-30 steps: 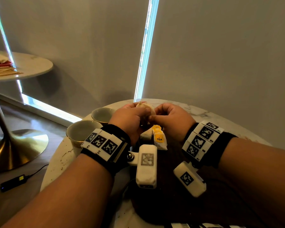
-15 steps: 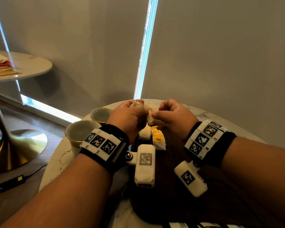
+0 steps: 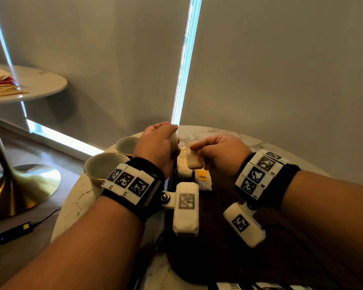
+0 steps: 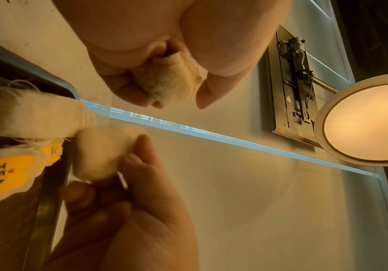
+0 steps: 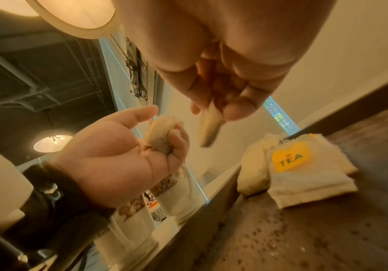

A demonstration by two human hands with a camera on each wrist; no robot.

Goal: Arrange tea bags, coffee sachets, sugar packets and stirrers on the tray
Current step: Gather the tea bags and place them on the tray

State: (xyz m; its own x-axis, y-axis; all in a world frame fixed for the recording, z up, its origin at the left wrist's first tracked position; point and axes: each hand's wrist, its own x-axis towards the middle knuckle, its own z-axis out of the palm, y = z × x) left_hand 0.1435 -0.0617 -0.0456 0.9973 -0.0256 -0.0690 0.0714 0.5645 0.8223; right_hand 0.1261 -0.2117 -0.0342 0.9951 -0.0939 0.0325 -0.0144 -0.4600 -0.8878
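Note:
My left hand [image 3: 172,141] grips a crumpled cloth tea bag [image 4: 167,80] in its curled fingers, above the table's far side. My right hand [image 3: 195,149] pinches a second tea bag [image 3: 194,161] between thumb and fingers; it hangs just over the dark tray's [image 3: 218,227] far left corner. Two or three more tea bags [image 3: 184,169] lie there, one with a yellow TEA tag [image 3: 202,176]. The right wrist view shows the hanging bag [image 5: 209,128], the left hand's bag [image 5: 160,135] and the tray's bags [image 5: 304,165].
Two white cups [image 3: 105,166] [image 3: 127,144] stand on the marble table left of the tray. Some packets [image 3: 239,286] peek in at the near edge. A second round table [image 3: 40,80] at far left holds wooden stirrers and red packets [image 3: 0,88]. A power adapter [image 3: 15,232] lies on the floor.
The hands were together on one clump of tea bags; now they have parted, each with one bag. The left hand moved up and away, the right hand to the right.

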